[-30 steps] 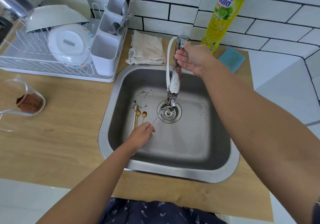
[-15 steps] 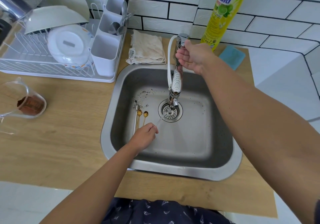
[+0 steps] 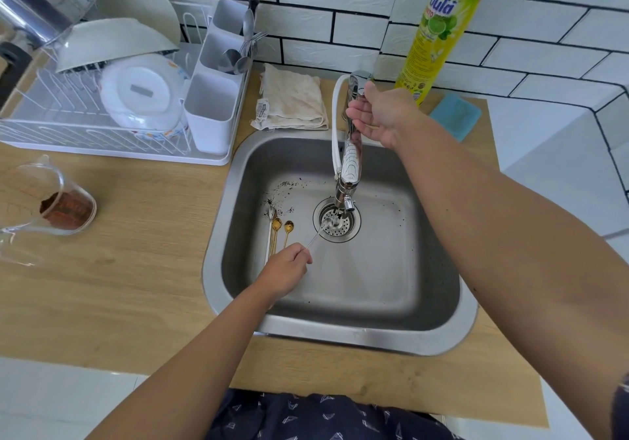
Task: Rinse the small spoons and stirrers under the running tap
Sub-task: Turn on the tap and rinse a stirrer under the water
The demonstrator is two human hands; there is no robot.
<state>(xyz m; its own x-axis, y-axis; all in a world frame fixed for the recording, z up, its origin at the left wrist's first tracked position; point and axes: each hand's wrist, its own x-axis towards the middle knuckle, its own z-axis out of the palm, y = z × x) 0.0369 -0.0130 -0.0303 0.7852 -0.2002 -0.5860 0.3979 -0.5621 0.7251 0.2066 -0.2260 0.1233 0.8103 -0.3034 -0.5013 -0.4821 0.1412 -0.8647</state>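
Observation:
My left hand point(image 3: 287, 269) pinches the handle of a thin silver spoon point(image 3: 318, 233) inside the steel sink point(image 3: 340, 335). Its bowl lies over the drain strainer point(image 3: 337, 223), right under the tap spout point(image 3: 350, 167). My right hand point(image 3: 381, 116) rests on the tap's handle at the top, fingers loosely round it. Two gold spoons point(image 3: 282, 227) and a silver one point(image 3: 271, 215) lie side by side on the sink floor left of the drain. Running water is not plainly visible.
Dark grounds speckle the sink floor. A white dish rack point(image 3: 112, 140) with bowls and a cutlery holder stands at the back left, a folded cloth point(image 3: 292, 102) beside it. A yellow detergent bottle point(image 3: 439, 31), a blue sponge point(image 3: 456, 116) and a glass jug point(image 3: 51, 201) stand on the wooden counter.
My right hand has slid a little lower on the tap handle. The left hand keeps the silver spoon over the drain, barely shifted.

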